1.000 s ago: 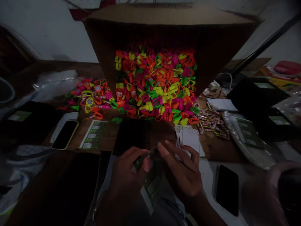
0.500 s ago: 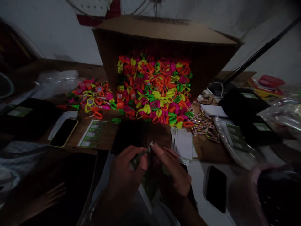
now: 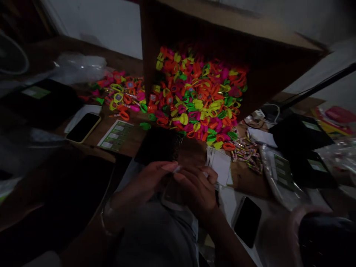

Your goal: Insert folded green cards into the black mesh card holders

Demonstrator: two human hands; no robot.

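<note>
Left hand (image 3: 144,181) and right hand (image 3: 196,187) meet low at centre. The fingers of both are closed on a small pale piece (image 3: 177,170). Beyond them a black notebook (image 3: 160,146) lies on the tabletop (image 3: 133,142). Farther back, neon toy watches (image 3: 197,100) spill from a cardboard box (image 3: 250,40).

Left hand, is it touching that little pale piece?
Touching. The head view shows the left hand pinching the little pale piece with no gap; the right hand pinches it too.

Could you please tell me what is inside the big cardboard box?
The cardboard box is packed with neon toy watches, orange, pink, yellow and green, spilling from its open front onto the table. Whatever lies deeper behind them is covered.
</note>
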